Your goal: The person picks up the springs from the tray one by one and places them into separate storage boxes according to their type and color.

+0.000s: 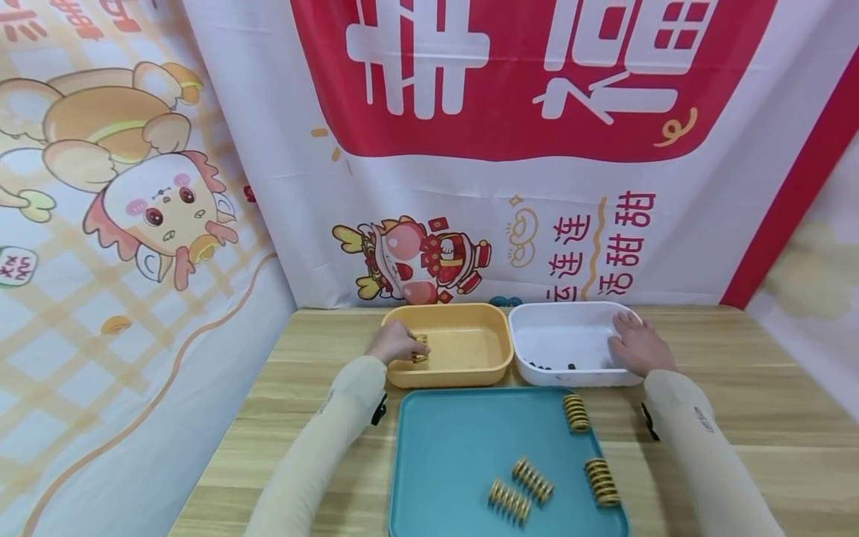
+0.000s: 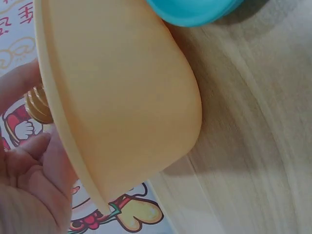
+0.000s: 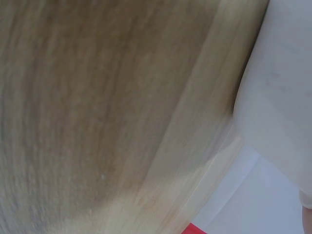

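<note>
My left hand is at the left end of the yellow bin. Between its fingers and thumb it pinches a gold coil spring, held over the inside of the bin. In the left wrist view, the spring's coils show just past the bin's rim, partly hidden by it. At the right end of the white bin, my right hand lies over the rim with its fingers extended inward. Small dark pieces lie in that bin. The right wrist view shows mostly the bin's outer wall.
In front of the bins lies a teal tray. Two gold springs lie near its middle, one spring beside another spring. Along its right edge are a spring and another spring. A printed cloth hangs behind the wooden table.
</note>
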Available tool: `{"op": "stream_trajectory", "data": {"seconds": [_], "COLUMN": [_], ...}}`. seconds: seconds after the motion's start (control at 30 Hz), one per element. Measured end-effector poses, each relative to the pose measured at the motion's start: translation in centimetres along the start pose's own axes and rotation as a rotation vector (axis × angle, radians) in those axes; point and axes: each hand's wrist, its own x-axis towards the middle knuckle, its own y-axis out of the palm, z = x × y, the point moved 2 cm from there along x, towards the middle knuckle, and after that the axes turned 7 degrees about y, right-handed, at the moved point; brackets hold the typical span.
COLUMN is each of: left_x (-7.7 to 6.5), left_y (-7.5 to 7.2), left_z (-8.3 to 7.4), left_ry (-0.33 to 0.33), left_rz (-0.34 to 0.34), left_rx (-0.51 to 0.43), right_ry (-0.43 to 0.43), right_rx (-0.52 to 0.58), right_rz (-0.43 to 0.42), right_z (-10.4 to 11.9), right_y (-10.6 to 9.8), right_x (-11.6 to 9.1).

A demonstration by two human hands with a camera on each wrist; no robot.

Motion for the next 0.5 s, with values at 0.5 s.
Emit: {"op": "stream_trajectory", "data": {"seconds": [0.5], "left_x": [0.6], "left_y": [1.1], "left_z": [0.7], "left_ry": [-0.034], "left_rz": [0.015], "left_rx": [0.311], "right_ry": [0.016], "right_rx": [0.001], "right_rz": [0.018], "right_z": [0.4], "right_y": [-0.4], "right_x": [-0.2]}}
